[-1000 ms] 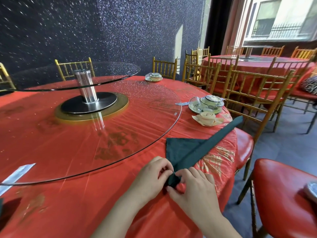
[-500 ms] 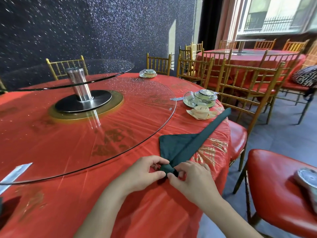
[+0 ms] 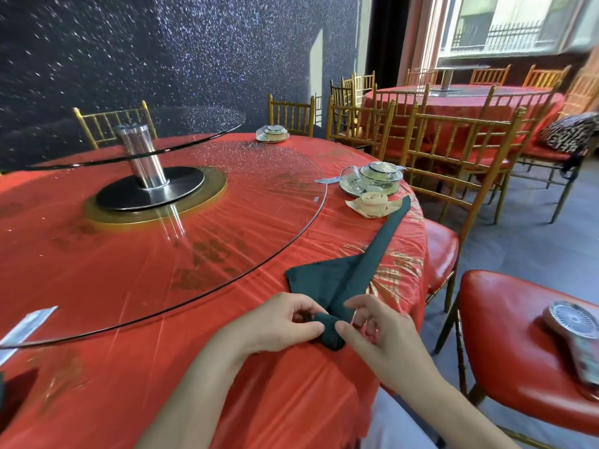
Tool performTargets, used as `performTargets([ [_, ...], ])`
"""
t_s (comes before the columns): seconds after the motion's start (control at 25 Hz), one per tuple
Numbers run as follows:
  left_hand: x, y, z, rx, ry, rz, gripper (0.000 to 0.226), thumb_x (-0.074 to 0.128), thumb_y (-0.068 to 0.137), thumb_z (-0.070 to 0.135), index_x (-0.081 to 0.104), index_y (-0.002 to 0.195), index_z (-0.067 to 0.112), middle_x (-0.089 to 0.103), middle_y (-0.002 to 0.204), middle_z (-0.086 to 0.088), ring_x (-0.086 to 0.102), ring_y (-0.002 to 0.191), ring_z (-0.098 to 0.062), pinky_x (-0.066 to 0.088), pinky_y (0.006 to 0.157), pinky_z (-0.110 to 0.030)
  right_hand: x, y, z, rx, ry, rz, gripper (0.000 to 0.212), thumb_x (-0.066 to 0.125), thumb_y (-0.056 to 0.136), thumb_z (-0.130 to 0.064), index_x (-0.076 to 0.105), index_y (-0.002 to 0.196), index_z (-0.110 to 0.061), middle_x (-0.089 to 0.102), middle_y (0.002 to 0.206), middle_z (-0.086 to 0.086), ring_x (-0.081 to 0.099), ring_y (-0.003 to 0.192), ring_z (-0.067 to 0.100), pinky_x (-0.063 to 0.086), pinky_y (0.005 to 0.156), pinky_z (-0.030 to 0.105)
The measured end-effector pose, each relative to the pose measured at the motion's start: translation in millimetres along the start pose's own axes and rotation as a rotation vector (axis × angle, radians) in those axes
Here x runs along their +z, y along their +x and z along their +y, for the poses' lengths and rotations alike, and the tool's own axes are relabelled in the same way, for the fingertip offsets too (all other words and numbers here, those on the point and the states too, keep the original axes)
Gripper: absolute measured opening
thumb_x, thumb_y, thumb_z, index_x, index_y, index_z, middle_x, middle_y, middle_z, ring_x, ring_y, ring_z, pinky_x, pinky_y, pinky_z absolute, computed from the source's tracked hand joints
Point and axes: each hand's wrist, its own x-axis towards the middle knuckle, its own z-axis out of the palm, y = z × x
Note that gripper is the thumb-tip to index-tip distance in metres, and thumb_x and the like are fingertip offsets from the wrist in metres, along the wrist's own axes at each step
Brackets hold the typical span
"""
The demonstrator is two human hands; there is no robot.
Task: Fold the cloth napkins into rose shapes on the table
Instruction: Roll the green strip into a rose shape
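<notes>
Glittery dark wall point(image 3: 194, 43), gold chairs point(image 3: 466, 121)

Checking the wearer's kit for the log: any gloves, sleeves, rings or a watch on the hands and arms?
No. Left hand and right hand are bare: no gloves, rings or watch. Both forearms are bare too, no sleeves in view.

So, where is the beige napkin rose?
Head view, right of centre: the beige napkin rose lies on the red table, before the glass tea set, beside the far tip of the green napkin.
</notes>
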Motion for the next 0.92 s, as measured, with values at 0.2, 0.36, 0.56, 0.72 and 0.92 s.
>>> performTargets([
  [0.2, 1, 12, 10, -0.028, 0.168, 0.034, 0.026, 0.059, 0.09, 0.026, 0.054, 0.115, 0.02, 0.057, 0.092, 0.007, 0.052, 0.074, -0.004, 0.044, 0.073, -0.019, 15, -6, 0, -0.118, -0.264, 0.116, 0.043, 0.053, 0.064, -0.063, 0.057, 0.095, -0.034, 0.054, 0.079, -0.019, 0.056, 0.079, 0.007, 0.029, 0.072, 0.024],
  [0.36, 2, 8, 14, 0.069, 0.278, 0.047, 0.033, 0.065, 0.086, 0.026, 0.054, 0.117, 0.026, 0.052, 0.112, 0.008, 0.051, 0.093, -0.007, 0.041, 0.084, -0.019, 4, 10, 4, 0.014, -0.172, 0.016, 0.051, 0.046, 0.059, -0.072, 0.062, 0.092, -0.038, 0.052, 0.072, -0.023, 0.051, 0.074, -0.005, 0.03, 0.077, 0.02],
  [0.56, 4, 11, 14, 0.095, 0.39, 0.014, 0.044, 0.068, 0.082, 0.025, 0.048, 0.121, 0.033, 0.047, 0.113, 0.017, 0.045, 0.094, 0.0, 0.036, 0.084, -0.014, -9, 21, 5, 0.064, 0.009, -0.132, 0.04, 0.059, 0.06, -0.07, 0.059, 0.089, -0.043, 0.054, 0.07, -0.02, 0.051, 0.072, -0.003, 0.043, 0.082, 0.031],
  [0.72, 0, 12, 18, 0.091, 0.412, -0.031, 0.038, 0.071, 0.077, 0.027, 0.054, 0.111, 0.034, 0.053, 0.102, 0.012, 0.046, 0.077, 0.001, 0.037, 0.069, -0.012, -16, 18, 2, 0.037, -0.022, -0.205, 0.038, 0.069, 0.069, -0.06, 0.064, 0.097, -0.035, 0.054, 0.072, -0.019, 0.05, 0.069, -0.003, 0.043, 0.083, 0.028],
  [0.92, -13, 9, 21, -0.124, 0.237, -0.305, 0.032, 0.076, 0.073, 0.025, 0.059, 0.099, 0.033, 0.055, 0.067, 0.001, 0.047, 0.061, -0.016, 0.036, 0.055, -0.029, -13, 1, -3, -0.035, -0.086, -0.266, 0.071, 0.044, 0.054, -0.085, 0.064, 0.101, -0.035, 0.05, 0.07, -0.022, 0.049, 0.07, -0.004, 0.041, 0.08, 0.023],
])
